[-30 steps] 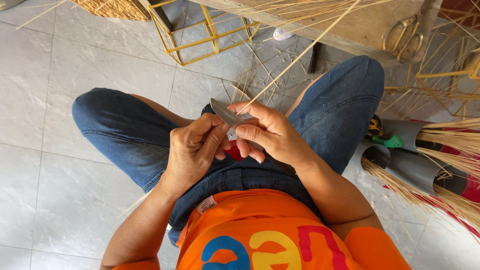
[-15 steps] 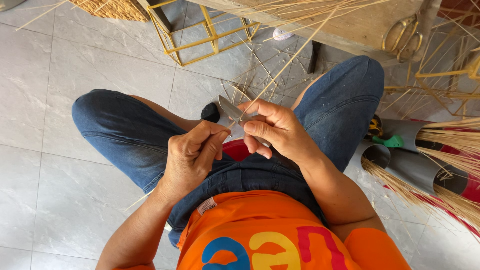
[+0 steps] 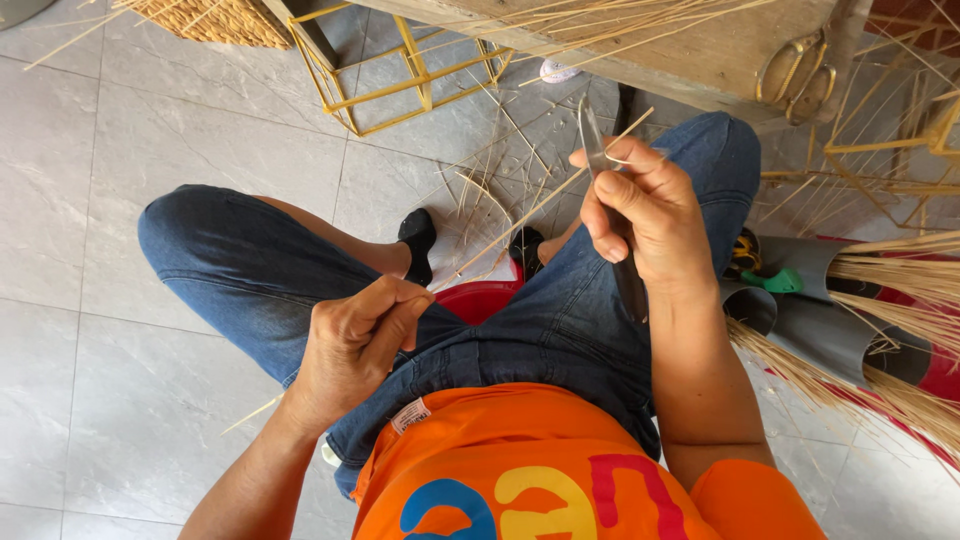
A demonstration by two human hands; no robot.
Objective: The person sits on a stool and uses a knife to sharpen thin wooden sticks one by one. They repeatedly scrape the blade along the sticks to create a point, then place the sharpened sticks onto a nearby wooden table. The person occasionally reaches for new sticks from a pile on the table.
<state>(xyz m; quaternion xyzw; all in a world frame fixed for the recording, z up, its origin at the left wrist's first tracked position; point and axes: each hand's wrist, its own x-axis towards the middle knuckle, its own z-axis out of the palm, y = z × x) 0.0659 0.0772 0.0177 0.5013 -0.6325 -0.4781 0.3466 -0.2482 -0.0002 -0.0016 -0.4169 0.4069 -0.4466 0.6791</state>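
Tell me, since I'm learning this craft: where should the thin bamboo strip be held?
Probably pinch the bamboo strip at its near, lower end, coming from the left, as the left hand does. It slants up toward the knife in the right hand, so the far end stays free.

Craft workshop: tiled floor [image 3: 120, 150], straw bundles [image 3: 900, 290], yellow frames [image 3: 400, 60], woven basket [image 3: 215, 18].

— What are the hands doing?
— The left hand [image 3: 352, 345] is pinching one end of a thin straw strip [image 3: 520, 222]; the right hand [image 3: 640, 215] is gripping a knife [image 3: 592, 135], blade pointing up.
— Anything nearby?
— A yellow wire frame [image 3: 400, 60] is standing on the tiled floor [image 3: 90, 180].
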